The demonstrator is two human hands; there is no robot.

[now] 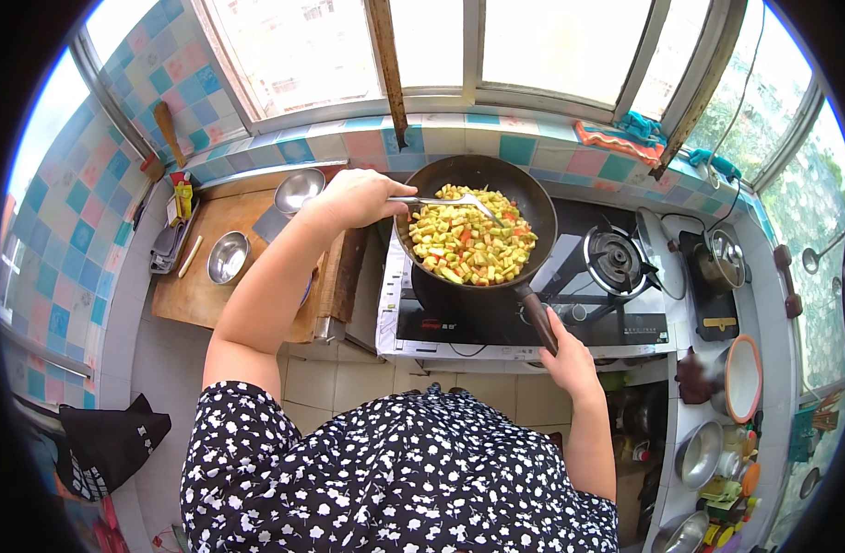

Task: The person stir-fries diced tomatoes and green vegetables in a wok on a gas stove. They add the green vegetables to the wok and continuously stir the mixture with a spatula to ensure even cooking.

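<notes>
A dark frying pan (544, 221) is over the left part of the black glass gas stove (468, 318). Diced green and reddish vegetable pieces (468, 244) cover much of its bottom. My right hand (572, 358) is closed round the pan's brown handle (537, 318), which points toward me. From the left, my left hand (356, 198) reaches over the pan's rim, its fingers wrapped round the handle of a metal spatula (441, 200). The spatula's head lies among the pieces in the upper part of the pan.
The stove's right burner (616, 258) is bare, with a lid (660, 249) leaning beside it. Farther right, a small pot (717, 263) stands on a black cooktop. At left, a wooden board (187, 300) bears metal bowls (229, 258). More bowls (699, 454) crowd the right counter.
</notes>
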